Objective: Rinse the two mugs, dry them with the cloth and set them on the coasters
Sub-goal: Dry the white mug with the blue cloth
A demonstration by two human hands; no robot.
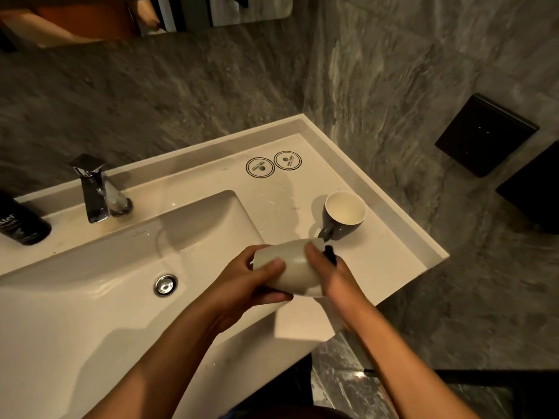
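Observation:
Over the counter's front edge, both my hands hold a mug point(295, 267) lying on its side and wrapped in a white cloth point(302, 323), whose loose end hangs below. My left hand point(248, 285) grips the cloth-covered left end. My right hand point(331, 275) grips the right end, where the mug's dark handle point(330, 254) shows. A second grey mug point(344, 214) with a white inside stands upright on the counter just behind. Two round coasters point(260, 167) point(287, 160) lie side by side near the back wall with nothing on them.
The white basin point(121, 267) with its drain point(165, 285) lies to the left, and a chrome tap point(93, 189) stands behind it. A black bottle point(21, 225) stands at the far left. The counter has a raised rim point(393, 201) on the right. Black boxes point(484, 134) hang on the stone wall.

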